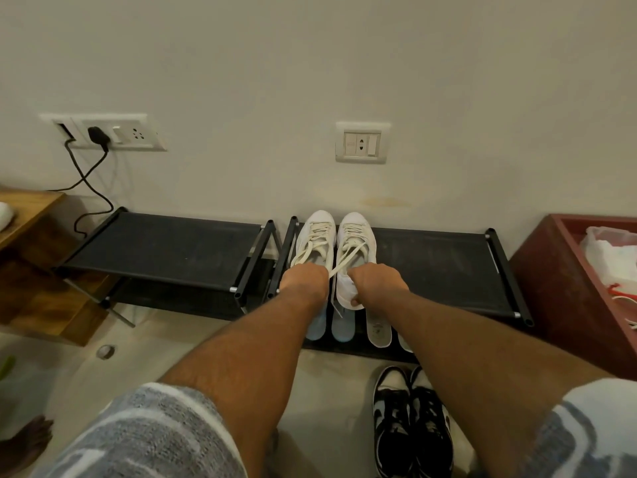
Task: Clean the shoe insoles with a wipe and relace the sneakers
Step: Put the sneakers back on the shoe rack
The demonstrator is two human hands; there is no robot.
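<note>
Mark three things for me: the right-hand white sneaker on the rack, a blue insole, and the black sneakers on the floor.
White sneaker (355, 225), head view, on its toe cap.
Blue insole (343, 326), head view, on its middle.
Black sneakers (393, 420), head view, on the left shoe's laces.

One wide-angle camera, worn on the head, looks forward and steeply down over both forearms (262, 339) toward the low shoe rack (448, 263) against the wall (310, 63); it sits fairly near, though bowed edges probably distort nearness.

sneakers (356, 232): white | rack (431, 267): black | insoles (343, 327): pale blue | floor shoes (393, 419): black-and-white | sleeve (144, 432): grey-white striped
</note>
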